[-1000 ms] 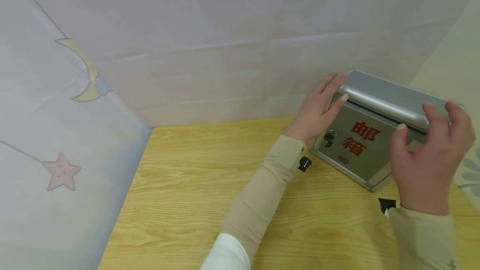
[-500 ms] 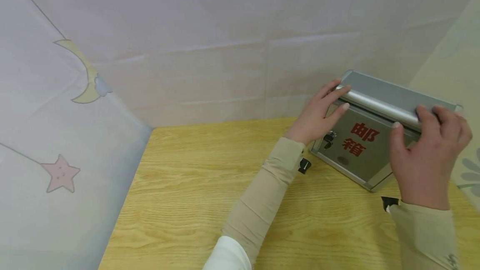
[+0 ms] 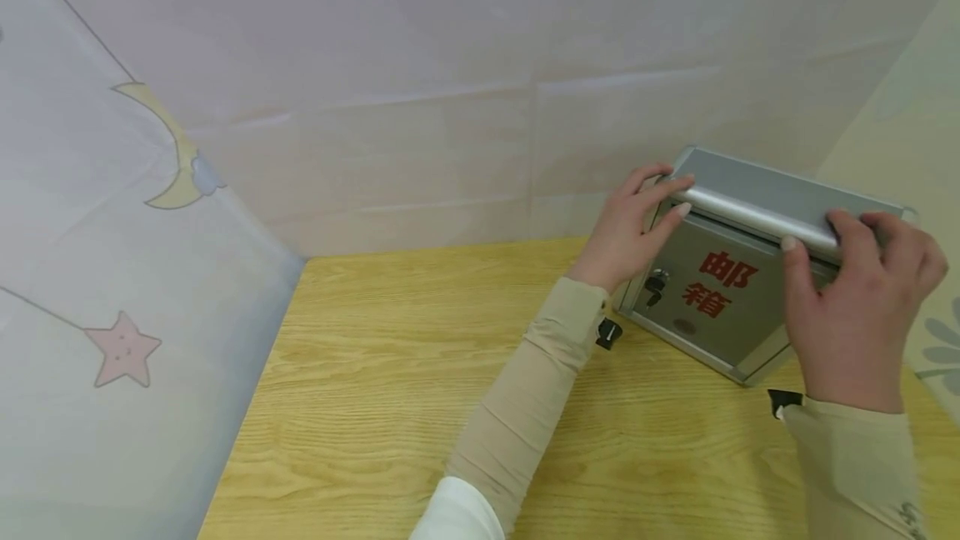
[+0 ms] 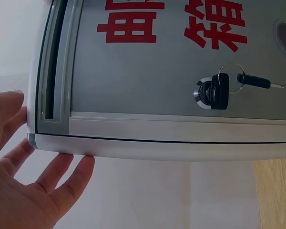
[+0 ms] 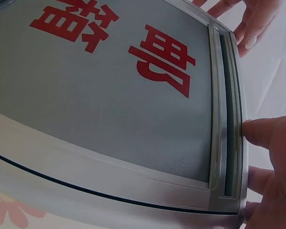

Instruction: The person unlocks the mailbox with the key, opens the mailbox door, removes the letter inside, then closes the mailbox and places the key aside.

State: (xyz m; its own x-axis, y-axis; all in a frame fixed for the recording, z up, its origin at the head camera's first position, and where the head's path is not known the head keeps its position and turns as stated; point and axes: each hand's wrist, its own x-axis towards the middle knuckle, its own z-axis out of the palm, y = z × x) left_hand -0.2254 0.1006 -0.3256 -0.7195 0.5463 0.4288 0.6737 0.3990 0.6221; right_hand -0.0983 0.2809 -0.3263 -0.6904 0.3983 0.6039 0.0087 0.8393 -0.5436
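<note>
A silver metal box (image 3: 765, 298) is at the far right of the bench (image 3: 412, 357), apparently resting on it, though its back base is hidden. The left hand (image 3: 624, 230) grips its upper left corner; the right hand (image 3: 862, 307) grasps its top edge further right. A black key (image 4: 220, 91) sits in its lock (image 4: 198, 93).
</note>
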